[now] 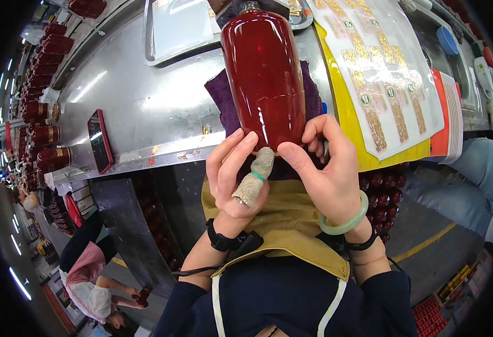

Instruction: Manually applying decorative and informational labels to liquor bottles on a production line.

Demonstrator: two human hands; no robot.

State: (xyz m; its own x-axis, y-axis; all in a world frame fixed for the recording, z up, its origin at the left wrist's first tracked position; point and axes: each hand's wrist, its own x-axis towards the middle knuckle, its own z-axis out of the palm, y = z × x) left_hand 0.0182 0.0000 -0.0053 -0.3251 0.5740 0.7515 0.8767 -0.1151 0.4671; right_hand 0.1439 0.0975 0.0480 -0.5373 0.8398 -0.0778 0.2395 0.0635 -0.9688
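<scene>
A large glossy dark-red bottle point(262, 73) lies on its side with its neck pointing away from me. Under it is a purple cloth point(218, 95) on the metal table. My left hand point(229, 180) grips the bottle's near end at the left corner, fingertips on the glass. Its thumb wears a grey cloth cover point(252, 185) tied with a green band and presses at the base edge. My right hand point(333, 174) holds the right corner of that end, its thumb against the base and its fingers curled at the side.
Gold label pieces lie on a white sheet point(392, 73) over a yellow board point(364, 160) at the right. A red phone point(100, 140) lies left on the steel table point(140, 123). Beyond it stand several red bottles point(53, 160). Another person point(92, 286) works at the lower left.
</scene>
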